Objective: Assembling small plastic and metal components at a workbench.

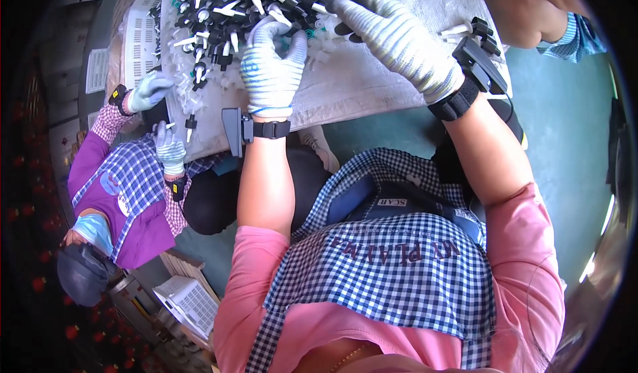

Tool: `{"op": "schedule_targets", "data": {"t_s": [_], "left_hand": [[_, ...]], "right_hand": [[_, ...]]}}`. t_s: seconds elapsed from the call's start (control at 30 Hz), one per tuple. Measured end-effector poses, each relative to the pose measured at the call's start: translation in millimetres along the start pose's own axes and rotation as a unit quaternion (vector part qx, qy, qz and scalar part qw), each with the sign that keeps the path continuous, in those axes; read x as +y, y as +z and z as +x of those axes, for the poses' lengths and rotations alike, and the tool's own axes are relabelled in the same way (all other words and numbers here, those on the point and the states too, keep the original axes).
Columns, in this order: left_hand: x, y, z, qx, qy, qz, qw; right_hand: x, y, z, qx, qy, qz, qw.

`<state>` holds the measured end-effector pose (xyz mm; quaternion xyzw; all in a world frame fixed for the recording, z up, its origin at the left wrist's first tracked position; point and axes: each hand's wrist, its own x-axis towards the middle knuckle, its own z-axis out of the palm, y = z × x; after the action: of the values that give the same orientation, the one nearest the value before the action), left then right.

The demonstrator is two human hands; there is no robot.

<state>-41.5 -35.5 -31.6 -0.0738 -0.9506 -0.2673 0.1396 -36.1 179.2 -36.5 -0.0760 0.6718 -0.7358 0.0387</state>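
Note:
A heap of small black caps with white nozzles (229, 7) covers the far part of the table. My left hand (271, 74), in a white and blue striped knit glove, reaches into its near edge. The thumb and forefinger curve apart there, with a white nozzle (279, 17) by the forefinger. My right hand (402, 44), gloved alike, is right of the heap above the table, its fingers bent inward. Dark shapes show under these fingers; whether they are a held cap cannot be told. Clear and green plastic pieces (322, 37) lie between the hands.
A co-worker in purple (143, 233) sits at left, gloved hands at the table's (359, 94) left edge near a loose cap (191, 127). More caps (482, 37) lie at the right corner. Another person's arm (525, 14) is at far right. A white crate (189, 303) stands lower left.

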Motion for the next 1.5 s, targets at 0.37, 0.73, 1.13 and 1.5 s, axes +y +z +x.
{"op": "schedule_targets", "data": {"t_s": [0.37, 0.73, 1.13, 1.5], "left_hand": [[28, 15, -13, 0.002, 0.157, -0.328, 0.932], [22, -5, -13, -0.151, 0.020, -0.028, 0.988], [17, -1, -19, -0.185, 0.035, 0.067, 0.980], [19, -7, -19, -0.093, -0.076, -0.158, 0.980]], "right_hand": [[-4, 5, 3, -0.091, 0.094, 0.026, 0.991], [6, 1, 6, -0.026, 0.034, 0.022, 0.999], [5, -2, 1, -0.119, 0.042, -0.108, 0.986], [15, 1, -1, -0.101, 0.033, -0.124, 0.987]]}}
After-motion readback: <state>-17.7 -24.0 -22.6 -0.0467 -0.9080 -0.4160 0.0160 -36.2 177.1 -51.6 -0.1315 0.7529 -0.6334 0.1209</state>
